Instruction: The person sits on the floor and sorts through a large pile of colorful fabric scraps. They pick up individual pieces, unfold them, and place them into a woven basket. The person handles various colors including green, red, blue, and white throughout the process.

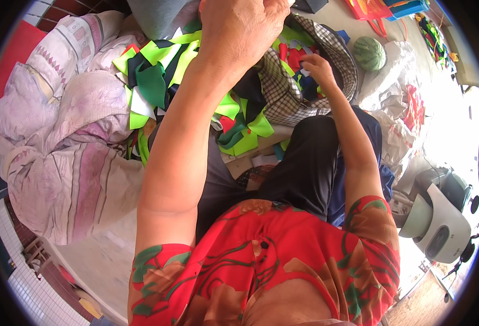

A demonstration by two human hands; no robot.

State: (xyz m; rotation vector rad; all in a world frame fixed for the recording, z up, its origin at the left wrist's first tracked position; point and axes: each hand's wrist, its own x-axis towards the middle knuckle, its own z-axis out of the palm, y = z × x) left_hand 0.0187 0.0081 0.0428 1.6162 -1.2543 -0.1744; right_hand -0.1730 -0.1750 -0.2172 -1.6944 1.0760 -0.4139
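My left hand is raised at the top edge, its fingers curled closed. A small white bit shows at its fingertips, too little to name. Under that arm lies a heap of cloth scraps in neon yellow-green, dark green, black, white and red. My right hand is inside the mouth of a checkered cloth bag, to the right of the heap. Its fingers are bent together beside red, blue and white scraps; whatever they pinch cannot be made out.
Pale patterned bedding is bunched at the left. A green striped melon sits right of the bag, by crumpled white plastic sacks. Farther right stands a grey-white machine. A red bag and a blue container lie at the top right.
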